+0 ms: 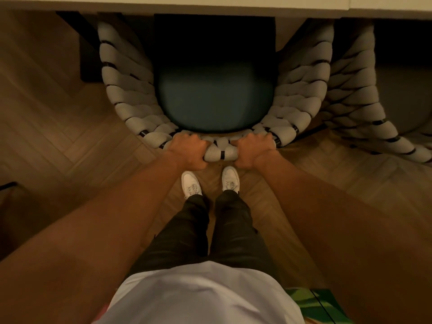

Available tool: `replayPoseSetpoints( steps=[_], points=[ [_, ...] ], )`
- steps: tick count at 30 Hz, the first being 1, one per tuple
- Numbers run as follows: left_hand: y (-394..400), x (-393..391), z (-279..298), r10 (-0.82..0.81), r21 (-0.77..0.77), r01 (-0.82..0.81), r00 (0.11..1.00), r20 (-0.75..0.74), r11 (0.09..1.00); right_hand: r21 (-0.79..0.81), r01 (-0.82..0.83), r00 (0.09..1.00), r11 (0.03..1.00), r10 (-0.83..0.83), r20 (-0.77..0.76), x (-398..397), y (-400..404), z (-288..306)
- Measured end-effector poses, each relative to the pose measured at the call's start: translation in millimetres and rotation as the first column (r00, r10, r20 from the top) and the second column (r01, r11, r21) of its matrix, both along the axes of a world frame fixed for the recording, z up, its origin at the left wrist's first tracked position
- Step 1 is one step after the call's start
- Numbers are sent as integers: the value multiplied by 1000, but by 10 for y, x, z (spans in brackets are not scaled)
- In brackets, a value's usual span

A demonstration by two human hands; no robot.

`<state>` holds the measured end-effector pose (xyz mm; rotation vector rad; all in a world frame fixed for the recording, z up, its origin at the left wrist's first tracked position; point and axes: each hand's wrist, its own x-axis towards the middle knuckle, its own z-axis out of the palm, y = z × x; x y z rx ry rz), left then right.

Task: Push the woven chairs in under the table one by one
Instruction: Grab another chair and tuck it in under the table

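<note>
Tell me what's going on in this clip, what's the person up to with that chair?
A person stands behind a woven chair at a pale table. The left hand and the right hand both grip the top of its curved backrest. The front of the teal seat cushion sits in shadow under the table edge, so the chair is partly in. A second woven chair stands just to the right. White shoes are planted on the herringbone floor.
</note>
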<state>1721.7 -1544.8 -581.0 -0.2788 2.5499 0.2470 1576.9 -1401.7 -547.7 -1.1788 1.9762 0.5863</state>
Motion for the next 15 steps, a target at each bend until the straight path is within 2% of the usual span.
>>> replayPoseSetpoints(
  steps=[5,9,12,15],
  points=[
    [82,101,-18,36,-20,-37,999,-36,999,-11,-19,1000,1000,19,14,37,53,-78],
    [119,137,64,172,20,-172,985,-27,985,-4,-34,999,999,34,28,27,52,-56],
    [119,193,115,212,44,-211,977,-33,977,3,-25,997,1000,25,76,23,36,-40],
    [65,378,195,242,3,-242,970,-27,970,-23,-54,988,998,57,141,63,-24,5]
  ],
)
